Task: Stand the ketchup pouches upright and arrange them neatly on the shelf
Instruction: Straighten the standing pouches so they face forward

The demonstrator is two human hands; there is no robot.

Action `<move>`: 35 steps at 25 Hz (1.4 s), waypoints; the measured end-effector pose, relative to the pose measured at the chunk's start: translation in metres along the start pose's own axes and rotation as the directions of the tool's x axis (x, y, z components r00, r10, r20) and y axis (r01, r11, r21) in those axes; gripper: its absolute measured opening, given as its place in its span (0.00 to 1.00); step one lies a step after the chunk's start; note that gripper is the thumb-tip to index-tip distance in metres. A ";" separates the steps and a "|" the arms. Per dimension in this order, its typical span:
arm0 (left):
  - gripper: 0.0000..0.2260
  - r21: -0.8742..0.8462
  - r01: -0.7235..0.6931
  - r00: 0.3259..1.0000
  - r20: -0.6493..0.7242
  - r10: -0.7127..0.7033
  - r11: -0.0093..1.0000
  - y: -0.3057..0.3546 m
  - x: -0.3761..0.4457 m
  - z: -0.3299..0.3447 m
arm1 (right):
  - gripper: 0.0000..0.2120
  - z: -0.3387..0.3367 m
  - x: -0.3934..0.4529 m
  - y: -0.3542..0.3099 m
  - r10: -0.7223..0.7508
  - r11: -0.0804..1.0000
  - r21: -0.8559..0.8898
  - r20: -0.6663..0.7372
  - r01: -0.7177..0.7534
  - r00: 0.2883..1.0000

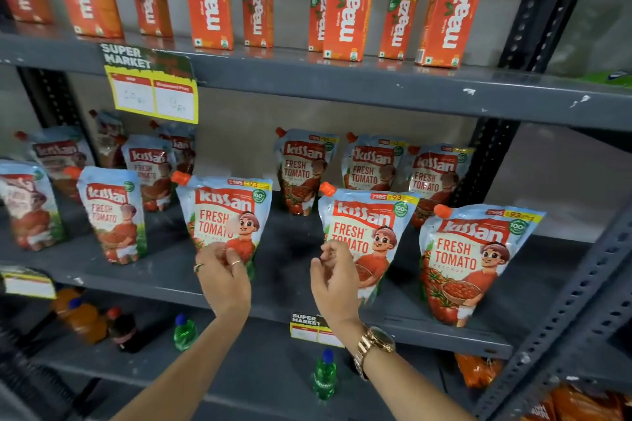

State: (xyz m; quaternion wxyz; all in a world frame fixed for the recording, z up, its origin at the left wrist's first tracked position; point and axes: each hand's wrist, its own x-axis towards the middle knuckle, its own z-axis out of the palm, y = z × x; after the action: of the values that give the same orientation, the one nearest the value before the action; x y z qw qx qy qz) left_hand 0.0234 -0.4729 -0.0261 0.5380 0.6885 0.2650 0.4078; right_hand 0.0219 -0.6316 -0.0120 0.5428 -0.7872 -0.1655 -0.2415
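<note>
Several blue-and-red Kissan ketchup pouches stand upright in two rows on the grey middle shelf [290,270]. My left hand [224,278] is at the bottom of a front-row pouch [227,212], with its fingers curled on the lower edge and hiding the base. My right hand [337,280], which wears a gold watch, has its curled fingers against the lower left edge of the neighbouring front pouch [371,232]; whether it grips the pouch is unclear. A third front pouch [468,260] stands at the right. Further pouches [113,215] stand to the left, and others [302,171] stand behind.
Orange Maaza juice cartons [349,7] line the upper shelf, which has a yellow price tag [154,89] hanging on its edge. On the lower shelf are green bottles [323,374] and dark and orange bottles [102,325]. A perforated steel upright [561,311] borders the right side.
</note>
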 end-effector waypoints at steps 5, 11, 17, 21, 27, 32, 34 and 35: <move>0.19 0.079 0.078 0.993 0.085 -0.084 0.994 -0.008 0.030 -0.024 | 0.09 0.033 0.016 -0.011 0.042 0.998 0.042 0.154 -0.049 0.987; 0.29 0.024 0.321 0.826 0.483 -0.292 0.947 -0.017 0.059 -0.046 | 0.30 0.079 0.018 -0.028 0.351 0.928 -0.064 0.476 -0.367 0.806; 0.23 0.112 0.319 0.714 0.625 -0.316 0.941 -0.026 0.069 -0.048 | 0.18 0.096 0.018 -0.020 0.442 0.883 -0.099 0.502 -0.458 0.743; 0.26 0.175 0.252 0.675 0.673 -0.303 0.952 -0.034 0.067 -0.035 | 0.17 0.089 0.016 -0.011 0.464 0.874 -0.084 0.435 -0.478 0.772; 0.21 0.318 0.113 0.651 0.692 -0.312 0.941 -0.027 0.051 -0.015 | 0.17 0.070 0.016 0.002 0.487 0.865 -0.076 0.373 -0.497 0.790; 0.22 0.326 0.104 0.644 0.697 -0.314 0.940 -0.027 0.047 -0.011 | 0.20 0.066 0.013 0.005 0.509 0.854 -0.107 0.370 -0.509 0.777; 0.23 0.326 0.106 0.651 0.691 -0.314 0.939 -0.029 0.046 -0.012 | 0.20 0.066 0.012 0.004 0.501 0.860 -0.112 0.368 -0.497 0.783; 0.24 0.311 0.128 0.655 0.686 -0.316 0.942 -0.030 0.046 -0.013 | 0.20 0.066 0.010 0.002 0.484 0.873 -0.114 0.330 -0.475 0.810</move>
State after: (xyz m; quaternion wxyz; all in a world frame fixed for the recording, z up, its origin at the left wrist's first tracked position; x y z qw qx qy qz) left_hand 0.0390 -0.4211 -0.0409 0.5591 0.8138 0.1585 -0.0027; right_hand 0.0443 -0.5707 -0.0280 0.5376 -0.8405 -0.0519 0.0444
